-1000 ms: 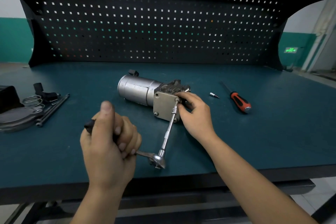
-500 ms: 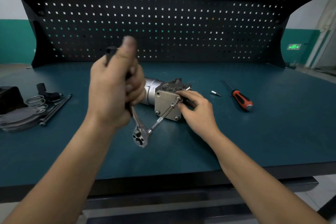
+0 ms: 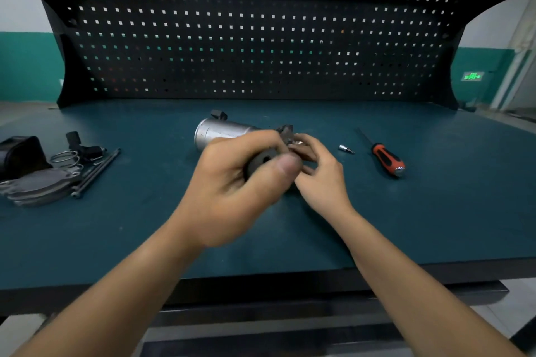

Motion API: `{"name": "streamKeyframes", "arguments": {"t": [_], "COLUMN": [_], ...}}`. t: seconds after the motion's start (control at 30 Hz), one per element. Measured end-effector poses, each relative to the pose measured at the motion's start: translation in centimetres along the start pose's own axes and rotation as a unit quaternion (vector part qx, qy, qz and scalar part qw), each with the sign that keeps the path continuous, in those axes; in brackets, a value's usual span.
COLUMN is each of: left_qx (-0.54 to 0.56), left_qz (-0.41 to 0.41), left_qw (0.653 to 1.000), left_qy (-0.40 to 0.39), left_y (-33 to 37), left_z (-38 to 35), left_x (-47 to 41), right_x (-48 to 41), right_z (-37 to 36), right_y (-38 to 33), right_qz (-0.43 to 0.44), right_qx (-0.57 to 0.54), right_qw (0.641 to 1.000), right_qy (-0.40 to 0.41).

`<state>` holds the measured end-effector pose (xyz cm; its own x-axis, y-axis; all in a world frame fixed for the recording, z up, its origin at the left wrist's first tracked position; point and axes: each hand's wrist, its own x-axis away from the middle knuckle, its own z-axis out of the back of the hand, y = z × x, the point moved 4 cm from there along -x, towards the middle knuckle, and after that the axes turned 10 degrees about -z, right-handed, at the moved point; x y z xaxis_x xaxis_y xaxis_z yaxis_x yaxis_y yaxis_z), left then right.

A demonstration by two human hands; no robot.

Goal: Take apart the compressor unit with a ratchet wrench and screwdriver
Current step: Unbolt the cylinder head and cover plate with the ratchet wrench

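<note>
Steel compressor (image 3: 220,133) lies on the bench (image 3: 406,226), the left hand (image 3: 232,182) clamped round the ratchet (image 3: 262,161), the right hand (image 3: 316,174) seemingly pinching its socket end at the head; bolt-loosening is in hand, and next needs a steady swing.

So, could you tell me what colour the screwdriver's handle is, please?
The screwdriver handle is orange-red with black grip inserts, best seen in the head view.

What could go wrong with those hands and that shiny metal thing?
1. The right hand has its fingers at the end of the silver cylindrical compressor unit, right beside the black-handled ratchet wrench that the left hand grips; a slip might pinch them.
2. The small silver bit lies loose on the dark teal table and could roll away.
</note>
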<state>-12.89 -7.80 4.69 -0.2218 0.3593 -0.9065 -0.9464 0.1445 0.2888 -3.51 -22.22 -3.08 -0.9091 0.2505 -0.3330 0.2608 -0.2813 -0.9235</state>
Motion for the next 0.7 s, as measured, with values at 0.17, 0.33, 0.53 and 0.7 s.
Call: {"name": "streamKeyframes", "arguments": {"t": [0.17,0.33,0.53,0.7], "left_qx": [-0.042,-0.088,-0.138,-0.231], "left_qz": [-0.008,0.002,0.015,-0.016], "left_qw": [0.998,0.991,0.978,0.952], "left_qy": [0.054,0.103,0.155,0.202], "left_y": [0.2,0.4,0.9,1.0], "left_z": [-1.3,-1.7,-1.8,0.3], "left_x": [0.6,1.2,0.8,1.5], "right_x": [0.3,0.6,0.3,0.9], "right_z": [0.3,0.5,0.3,-0.4], "right_y": [-0.3,-0.6,-0.1,-0.5], "right_qz": [0.003,-0.001,-0.024,0.02], "right_qx": [0.023,0.023,0.019,0.097], "right_qw": [1.0,1.0,0.999,0.995], "right_qy": [0.005,0.005,0.012,0.008]}}
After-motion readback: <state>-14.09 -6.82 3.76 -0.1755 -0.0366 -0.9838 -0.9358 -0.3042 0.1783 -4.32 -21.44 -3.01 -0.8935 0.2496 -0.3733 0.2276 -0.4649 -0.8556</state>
